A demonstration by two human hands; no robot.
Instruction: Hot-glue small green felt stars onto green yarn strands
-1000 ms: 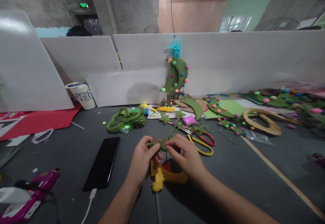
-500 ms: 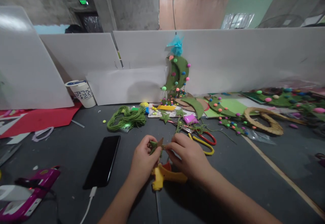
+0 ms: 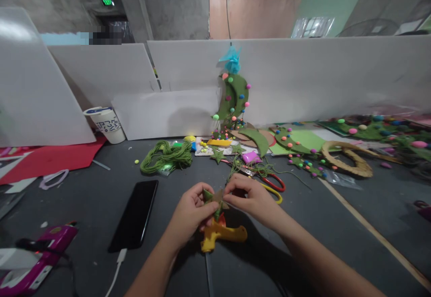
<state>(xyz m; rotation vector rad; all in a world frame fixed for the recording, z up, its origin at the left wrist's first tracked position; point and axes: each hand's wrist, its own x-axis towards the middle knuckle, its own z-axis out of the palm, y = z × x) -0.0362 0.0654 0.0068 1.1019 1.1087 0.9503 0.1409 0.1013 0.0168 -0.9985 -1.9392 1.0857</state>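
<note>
My left hand (image 3: pixel 195 209) is closed on a small cardboard star (image 3: pixel 218 197), brown on the side facing me and green along its edges and points. At the star's right side, my right hand (image 3: pixel 251 198) has thumb and forefinger pinched together; whether they grip the star or something thin is too small to make out. Just below the star lies a yellow glue gun (image 3: pixel 220 233) with an orange trigger, and a pale glue stick (image 3: pixel 208 272) sticks out toward me. Beyond my right hand are scissors (image 3: pixel 274 182) with red and yellow handles.
A black phone (image 3: pixel 134 215) with a white cable lies left, near a magenta device (image 3: pixel 40 261). Behind are a green yarn bundle (image 3: pixel 164 158), small green stars (image 3: pixel 218 155), a green crescent (image 3: pixel 257 142) and a straw-coloured ring (image 3: pixel 346 160). A decorated hanging (image 3: pixel 235 95) stands against the white partition.
The star has turned from edge-on so its brown face shows. My right hand's fingers have drawn into a tighter pinch beside it. The view has shifted slightly.
</note>
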